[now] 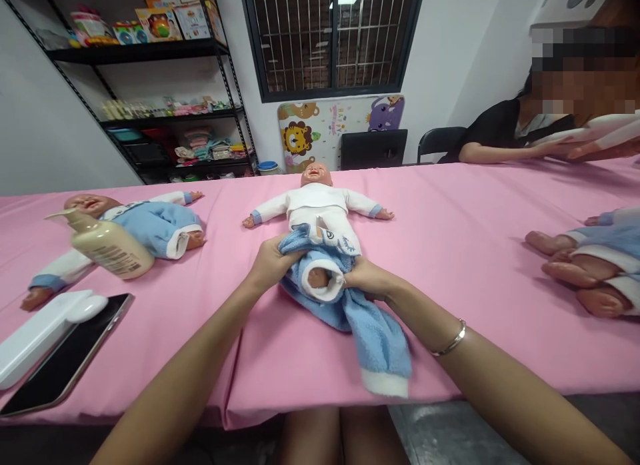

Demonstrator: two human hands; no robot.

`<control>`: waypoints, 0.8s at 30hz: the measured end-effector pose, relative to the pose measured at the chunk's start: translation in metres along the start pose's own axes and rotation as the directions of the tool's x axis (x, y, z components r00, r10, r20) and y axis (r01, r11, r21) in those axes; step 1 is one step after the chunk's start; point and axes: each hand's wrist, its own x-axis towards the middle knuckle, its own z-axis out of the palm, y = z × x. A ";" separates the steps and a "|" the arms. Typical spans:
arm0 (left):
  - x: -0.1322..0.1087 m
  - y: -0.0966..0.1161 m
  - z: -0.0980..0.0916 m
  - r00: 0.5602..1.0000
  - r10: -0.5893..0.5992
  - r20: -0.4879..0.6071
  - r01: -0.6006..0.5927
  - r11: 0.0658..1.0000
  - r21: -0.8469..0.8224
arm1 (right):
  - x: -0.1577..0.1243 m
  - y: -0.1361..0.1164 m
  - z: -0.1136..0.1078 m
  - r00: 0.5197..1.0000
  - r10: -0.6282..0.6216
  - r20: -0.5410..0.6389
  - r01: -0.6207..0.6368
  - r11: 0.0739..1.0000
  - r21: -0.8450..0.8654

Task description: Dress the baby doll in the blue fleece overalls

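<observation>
A baby doll [317, 197] in a white long-sleeved top with blue cuffs lies on its back, its head away from me. Fluffy blue baby trousers [379, 332] with white cuffs are bunched round its lower end. My left hand [273, 265] grips the cloth on the left side, fingers closed. On the right side, my right hand [367, 277] pinches the trousers beside a white cuff. Inside that cuff opening shows part of the doll's foot. The other trouser leg hangs down toward the table's front edge. The doll's other leg is hidden by the cloth.
The table has a pink cloth [450, 252]. To the left are another dressed doll [150, 225], a pump bottle [113, 245], a phone [70, 358] and a white device [40, 332]. Doll legs [590, 265] lie at right. Another person [505, 128] sits at the far right.
</observation>
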 end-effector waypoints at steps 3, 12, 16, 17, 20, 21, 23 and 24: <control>0.001 -0.004 0.008 0.979 0.012 -0.204 0.006 0.996 0.087 | 0.001 0.003 0.001 1.000 -0.028 0.010 0.027 0.999 0.026; 0.001 -0.009 0.010 0.929 -0.338 0.149 0.366 0.786 -0.499 | 0.005 0.008 -0.006 0.956 -0.278 -0.088 0.208 0.861 -0.465; 0.005 -0.017 0.008 0.921 -0.333 0.205 0.391 0.798 -0.459 | 0.011 0.013 -0.014 0.883 -0.410 -0.229 0.073 0.602 -0.795; 0.007 -0.019 0.008 0.918 -0.346 0.191 0.395 0.816 -0.422 | 0.011 0.014 -0.015 0.891 -0.397 -0.221 0.032 0.540 -0.841; 0.011 -0.026 0.007 0.912 -0.394 0.112 0.408 0.852 -0.327 | 0.011 0.012 -0.018 0.921 -0.312 -0.233 -0.082 0.430 -0.899; 0.012 -0.028 0.006 0.911 -0.400 0.098 0.409 0.852 -0.327 | 0.010 0.011 -0.018 0.922 -0.300 -0.245 -0.097 0.435 -0.895; 0.013 -0.032 0.005 0.909 -0.405 0.101 0.412 0.832 -0.371 | 0.010 0.007 -0.019 0.916 -0.310 -0.256 -0.063 0.517 -0.854; 0.013 -0.033 0.005 0.905 -0.410 0.109 0.418 0.816 -0.398 | 0.010 0.006 -0.020 0.913 -0.322 -0.252 -0.022 0.575 -0.818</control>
